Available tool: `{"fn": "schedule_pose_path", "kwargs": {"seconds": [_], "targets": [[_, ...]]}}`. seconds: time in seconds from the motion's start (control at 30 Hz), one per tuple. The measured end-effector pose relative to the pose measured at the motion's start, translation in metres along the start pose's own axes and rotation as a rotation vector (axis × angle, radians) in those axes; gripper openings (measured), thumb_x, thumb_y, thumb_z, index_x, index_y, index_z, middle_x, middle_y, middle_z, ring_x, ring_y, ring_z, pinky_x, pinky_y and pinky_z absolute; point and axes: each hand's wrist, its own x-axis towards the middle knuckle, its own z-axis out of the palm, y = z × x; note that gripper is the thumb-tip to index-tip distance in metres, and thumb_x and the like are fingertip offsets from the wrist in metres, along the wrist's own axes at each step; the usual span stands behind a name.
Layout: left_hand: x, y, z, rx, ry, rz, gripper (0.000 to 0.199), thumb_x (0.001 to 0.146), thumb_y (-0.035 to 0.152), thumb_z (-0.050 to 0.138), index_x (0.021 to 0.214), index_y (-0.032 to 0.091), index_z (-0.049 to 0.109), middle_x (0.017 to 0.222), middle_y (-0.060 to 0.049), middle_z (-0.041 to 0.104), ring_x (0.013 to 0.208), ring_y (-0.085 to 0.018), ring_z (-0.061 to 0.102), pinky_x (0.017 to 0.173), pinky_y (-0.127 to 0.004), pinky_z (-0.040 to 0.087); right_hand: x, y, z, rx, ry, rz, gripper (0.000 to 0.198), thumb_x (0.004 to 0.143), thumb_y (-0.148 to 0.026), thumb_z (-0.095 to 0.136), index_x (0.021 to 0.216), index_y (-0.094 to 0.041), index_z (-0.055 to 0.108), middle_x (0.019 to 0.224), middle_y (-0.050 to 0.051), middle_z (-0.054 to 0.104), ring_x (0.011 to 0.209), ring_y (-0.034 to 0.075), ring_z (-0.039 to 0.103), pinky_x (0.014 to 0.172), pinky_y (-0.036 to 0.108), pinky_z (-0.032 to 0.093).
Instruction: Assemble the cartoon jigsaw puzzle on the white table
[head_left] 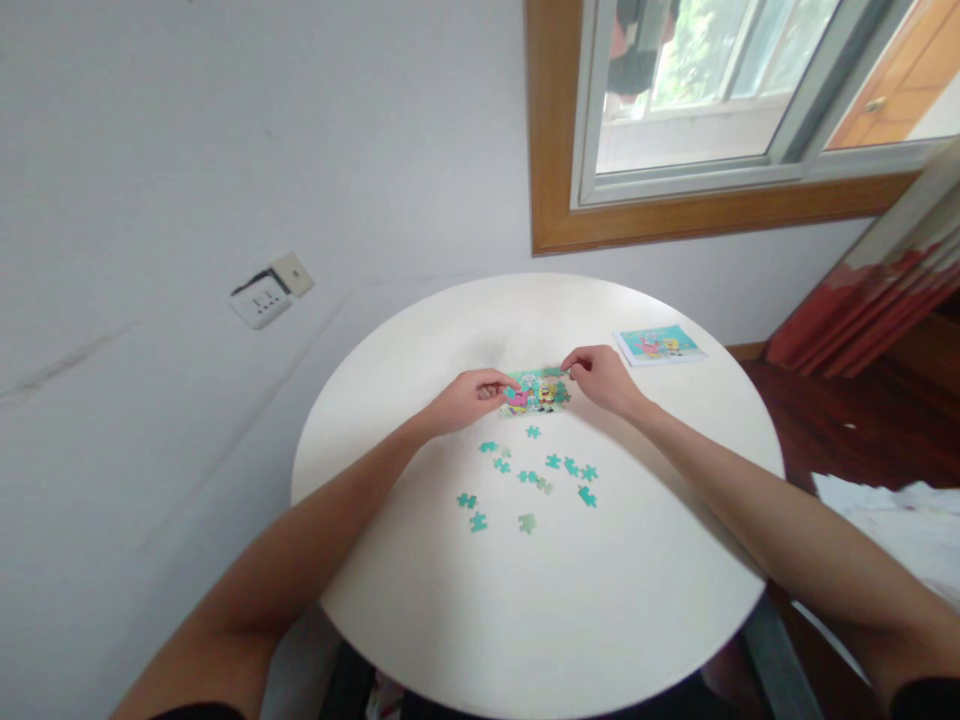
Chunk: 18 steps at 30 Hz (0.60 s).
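Note:
A partly joined jigsaw puzzle (536, 393) with a pink and a yellow cartoon figure lies on the white round table (450, 610). My left hand (474, 398) rests at its left edge, index finger stretched onto the picture, the other fingers loosely bent. At the upper right corner, thumb and fingertips of my right hand (600, 375) pinch what looks like a small puzzle piece, mostly hidden by the fingers. Loose teal puzzle pieces (533, 432) are scattered on the near side, among them a pale green piece (527, 523).
A picture sheet (660, 346) with the same figures lies at the table's far right. Behind stand a white wall with a socket (260, 301) and a wood-framed window (551, 130). A red and cream curtain (862, 280) hangs at right. White papers (892, 530) are beside the table.

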Motion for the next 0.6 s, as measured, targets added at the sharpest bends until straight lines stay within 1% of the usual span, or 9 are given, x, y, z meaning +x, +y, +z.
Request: {"fn": "schedule_pose_path", "kwargs": {"seconds": [0.07,0.17,0.27,0.4,0.43,0.5,0.6], "targets": [[0.0009,-0.0012,0.0017,-0.06,0.022,-0.022,0.035,0.084,0.039,0.063,0.103,0.011,0.071,0.087,-0.006,0.063,0.074,-0.013,0.053,0.066,-0.023,0.043,-0.0008,-0.0016,0.0007,0.002,-0.008,-0.002,0.03,0.07,-0.015,0.045,0.079,-0.013,0.074,0.058,0.001,0.061,0.053,0.013,0.049,0.055,0.024,0.034],[0.0014,-0.0021,0.0024,-0.099,0.059,-0.061,0.037,0.08,0.04,0.068,0.103,0.011,0.072,0.083,-0.005,0.065,0.073,-0.013,0.056,0.066,-0.023,0.045,-0.0026,-0.0049,0.0016,0.002,-0.032,-0.007,0.03,0.071,-0.015,0.045,0.079,-0.013,0.074,0.057,0.001,0.06,0.052,0.012,0.049,0.054,0.024,0.033],[0.0016,0.0008,0.002,-0.081,0.1,-0.067,0.036,0.077,0.039,0.072,0.099,0.011,0.073,0.082,-0.006,0.068,0.073,-0.013,0.058,0.066,-0.023,0.046,-0.0046,-0.0084,0.0024,0.007,-0.061,-0.03,0.03,0.071,-0.015,0.045,0.079,-0.013,0.074,0.058,0.001,0.06,0.053,0.012,0.049,0.054,0.024,0.033],[0.0015,0.005,0.0004,-0.013,0.124,-0.044,0.028,0.075,0.033,0.073,0.094,0.012,0.073,0.081,-0.005,0.07,0.071,-0.013,0.059,0.065,-0.022,0.046,-0.0051,-0.0096,0.0024,0.015,-0.072,-0.046,0.031,0.071,-0.015,0.045,0.08,-0.013,0.074,0.057,0.0,0.058,0.053,0.012,0.047,0.053,0.024,0.033],[0.0012,0.0051,-0.0003,0.003,0.113,-0.044,0.027,0.074,0.032,0.074,0.093,0.013,0.073,0.08,-0.005,0.07,0.07,-0.012,0.058,0.064,-0.021,0.046,-0.0047,-0.009,0.0021,0.018,-0.066,-0.04,0.03,0.071,-0.015,0.045,0.079,-0.013,0.074,0.057,0.0,0.058,0.052,0.012,0.047,0.053,0.024,0.032],[0.0001,0.004,-0.002,0.022,0.04,-0.055,0.027,0.073,0.031,0.075,0.094,0.013,0.074,0.079,-0.004,0.07,0.068,-0.012,0.058,0.061,-0.02,0.044,-0.0036,-0.007,0.0013,0.031,-0.055,-0.024,0.03,0.071,-0.015,0.045,0.08,-0.013,0.073,0.057,0.0,0.059,0.052,0.012,0.048,0.053,0.024,0.033],[-0.0025,0.0017,-0.0045,0.018,-0.149,-0.065,0.029,0.073,0.032,0.076,0.096,0.013,0.075,0.076,-0.003,0.068,0.064,-0.011,0.055,0.057,-0.019,0.04,-0.002,-0.0041,0.0006,0.04,-0.05,-0.013,0.03,0.071,-0.015,0.045,0.08,-0.013,0.073,0.058,0.001,0.059,0.053,0.012,0.048,0.053,0.024,0.033]]}}
